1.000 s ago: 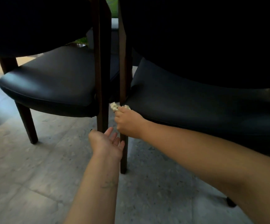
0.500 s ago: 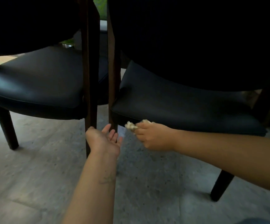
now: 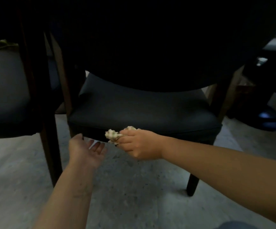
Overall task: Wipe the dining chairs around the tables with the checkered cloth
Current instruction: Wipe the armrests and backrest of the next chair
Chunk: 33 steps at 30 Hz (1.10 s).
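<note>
Head view: a bunched checkered cloth (image 3: 113, 133) is gripped in the curled fingers of the right hand (image 3: 139, 143) and held against the front edge of a dark padded chair seat (image 3: 142, 111), toward its left corner. The left hand (image 3: 84, 150) is held palm up with fingers relaxed and nothing in it, just below that corner. A second chair (image 3: 3, 90) is seen at the left, on a pale speckled floor (image 3: 134, 195).

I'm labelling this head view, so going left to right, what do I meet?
Left chair seat → left hand → cloth → right hand → chair's back right leg.
</note>
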{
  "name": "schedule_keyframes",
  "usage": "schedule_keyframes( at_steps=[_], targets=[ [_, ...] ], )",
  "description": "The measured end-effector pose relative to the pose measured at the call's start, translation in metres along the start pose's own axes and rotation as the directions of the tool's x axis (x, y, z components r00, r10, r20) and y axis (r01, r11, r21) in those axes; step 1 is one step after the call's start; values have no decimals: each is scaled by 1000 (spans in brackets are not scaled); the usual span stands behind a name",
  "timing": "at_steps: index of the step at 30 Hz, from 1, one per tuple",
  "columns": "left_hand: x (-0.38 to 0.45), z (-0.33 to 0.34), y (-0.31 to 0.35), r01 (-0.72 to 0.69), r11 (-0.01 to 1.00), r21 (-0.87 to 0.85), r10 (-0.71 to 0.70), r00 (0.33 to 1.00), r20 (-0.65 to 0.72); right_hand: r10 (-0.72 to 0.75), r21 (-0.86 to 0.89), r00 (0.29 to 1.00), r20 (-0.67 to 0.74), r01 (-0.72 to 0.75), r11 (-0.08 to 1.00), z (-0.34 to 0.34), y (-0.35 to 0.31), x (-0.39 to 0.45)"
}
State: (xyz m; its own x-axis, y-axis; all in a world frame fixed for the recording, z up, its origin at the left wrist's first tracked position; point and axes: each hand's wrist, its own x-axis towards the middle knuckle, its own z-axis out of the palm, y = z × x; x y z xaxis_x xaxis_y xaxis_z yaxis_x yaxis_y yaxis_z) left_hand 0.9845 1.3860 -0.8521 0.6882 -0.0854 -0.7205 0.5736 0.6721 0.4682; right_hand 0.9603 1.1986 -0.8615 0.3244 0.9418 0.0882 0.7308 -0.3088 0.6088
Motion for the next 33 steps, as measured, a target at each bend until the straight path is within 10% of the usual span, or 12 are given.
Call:
schedule_keyframes(
  at_steps=[4,6,9,12,13,15,21,25,28,29,31,33],
  targets=[
    [-2,6,-7,47,995,90,-53,997,64,226,111,973,-38,-221,969,-27,-13,-43],
    [0,6,-4,45,994,104,-55,994,92,530,301,837,-135,-475,827,-40,-32,-65],
    [0,8,0,-7,988,154,-15,989,145,933,500,292,-211,-788,359,-52,-57,-100],
    [-4,16,-10,-64,971,230,40,993,108,798,662,-603,-1,-599,-451,-49,-53,-128],
    [-5,19,-14,-79,966,248,58,994,90,617,683,-782,91,-401,-610,-45,-46,-133],
    [-6,21,-20,-109,957,268,91,993,79,397,696,-889,228,-137,-705,-35,-32,-132],
    [-4,9,-21,-94,947,306,63,992,111,98,732,-922,375,230,-641,-13,-16,-80],
    [-4,10,-19,-85,949,303,55,993,107,175,692,-803,569,353,-630,-18,-34,-20],
    [-4,7,-19,-88,945,314,53,992,119,547,752,-706,451,-31,-659,-36,-82,18],
    [-3,6,-20,-92,944,317,55,991,124,757,800,-576,309,-273,-534,-43,-99,23],
    [-1,4,-20,-84,951,297,52,992,114,998,738,-64,7,-673,-49,-45,-118,17],
    [-1,3,-18,-50,968,245,25,994,105,907,519,407,-109,-755,401,-41,-105,7]
  ],
)
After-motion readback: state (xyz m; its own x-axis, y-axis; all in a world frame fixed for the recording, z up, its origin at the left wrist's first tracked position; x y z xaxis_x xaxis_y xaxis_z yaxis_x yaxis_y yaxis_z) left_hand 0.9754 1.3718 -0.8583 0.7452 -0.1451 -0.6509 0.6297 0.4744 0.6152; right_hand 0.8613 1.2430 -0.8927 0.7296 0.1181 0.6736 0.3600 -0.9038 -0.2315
